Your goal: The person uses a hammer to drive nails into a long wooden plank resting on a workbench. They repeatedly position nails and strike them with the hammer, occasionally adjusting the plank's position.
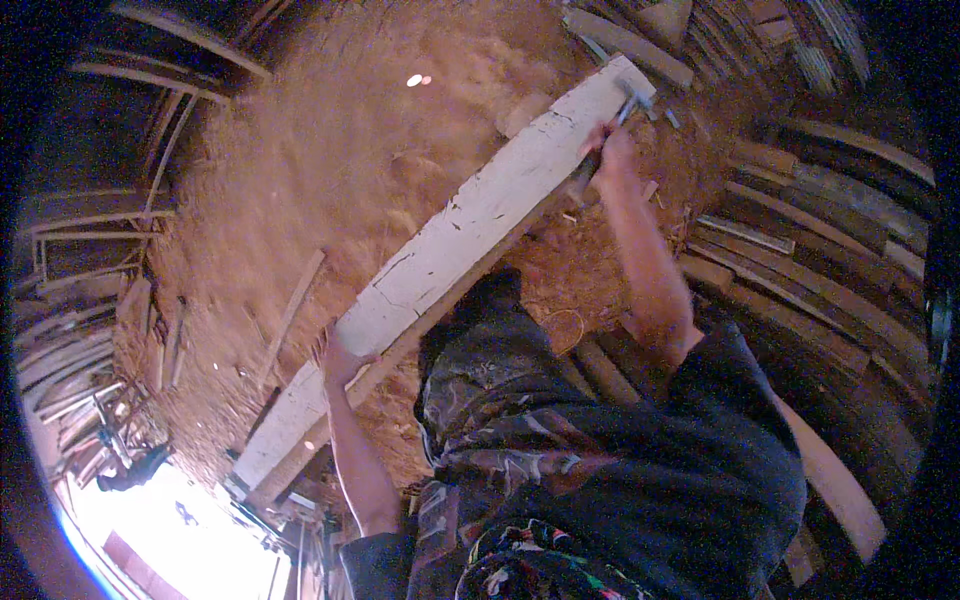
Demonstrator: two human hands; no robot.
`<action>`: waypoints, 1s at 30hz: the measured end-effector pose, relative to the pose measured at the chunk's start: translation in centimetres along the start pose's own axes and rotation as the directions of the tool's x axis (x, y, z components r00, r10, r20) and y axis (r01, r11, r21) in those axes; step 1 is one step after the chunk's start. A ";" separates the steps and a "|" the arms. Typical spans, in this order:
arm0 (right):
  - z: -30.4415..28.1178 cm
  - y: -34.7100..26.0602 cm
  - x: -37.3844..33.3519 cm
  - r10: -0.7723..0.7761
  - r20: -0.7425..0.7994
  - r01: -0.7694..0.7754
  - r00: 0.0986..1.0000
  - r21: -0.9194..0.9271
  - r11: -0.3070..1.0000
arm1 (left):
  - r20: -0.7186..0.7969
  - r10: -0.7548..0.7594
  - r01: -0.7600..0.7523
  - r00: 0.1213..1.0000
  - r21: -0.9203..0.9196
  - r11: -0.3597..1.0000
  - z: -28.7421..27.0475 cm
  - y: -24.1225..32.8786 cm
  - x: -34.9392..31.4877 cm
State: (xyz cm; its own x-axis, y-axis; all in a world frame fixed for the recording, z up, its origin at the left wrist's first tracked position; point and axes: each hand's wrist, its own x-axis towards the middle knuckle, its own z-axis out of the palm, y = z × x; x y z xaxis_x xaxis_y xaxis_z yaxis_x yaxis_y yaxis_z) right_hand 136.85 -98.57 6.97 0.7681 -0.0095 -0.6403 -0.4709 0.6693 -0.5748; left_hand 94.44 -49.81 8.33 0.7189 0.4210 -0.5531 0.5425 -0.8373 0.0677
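A long, thick wooden board [455, 240] with a pale, cracked upper face runs diagonally in front of me, from lower left to upper right. My left hand [345, 362] grips it across its lower-left part, fingers reaching the far edge. Beside its upper-right end, my right hand [612, 152] is closed around the handle of a hammer [629, 106]. The hammer's metal head is over the board's end, blurred, and I cannot tell whether it touches the wood.
Sawdust-brown ground [330, 150] spreads beyond the board, with a loose wood strip [292, 315] lying on it. Stacked planks [820, 270] line the right side. More timber [665, 45] lies at the upper right. A bright opening [185, 545] shows at the lower left.
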 end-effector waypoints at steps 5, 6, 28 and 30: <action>0.0 17.5 -15.0 0.220 -0.210 -0.220 0.953 0.023 0.975 | 0.049 0.008 -0.005 0.999 -0.057 0.998 -2.9 3.1 1.0; 1.5 17.4 -16.1 0.179 -0.210 -0.195 0.961 -0.057 0.979 | 0.067 -0.022 0.026 0.998 -0.059 0.998 -2.8 2.8 0.7; 0.8 15.8 -13.5 -0.062 -0.266 -0.010 0.962 -0.261 0.965 | -0.040 0.109 -0.109 0.993 -0.004 0.994 0.1 0.8 2.3; 1.0 17.9 -16.4 0.001 -0.279 -0.076 0.960 -0.259 0.963 | -0.035 0.106 -0.107 0.994 -0.043 0.993 1.3 -0.7 2.0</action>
State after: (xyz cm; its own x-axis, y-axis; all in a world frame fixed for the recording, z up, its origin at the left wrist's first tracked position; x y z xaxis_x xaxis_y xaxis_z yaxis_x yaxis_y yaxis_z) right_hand 116.26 -85.72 7.66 0.6159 -0.2160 -0.7577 -0.6244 0.4527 -0.6366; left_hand 94.92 -48.84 6.05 0.7870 0.3418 -0.5136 0.4804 -0.8619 0.1625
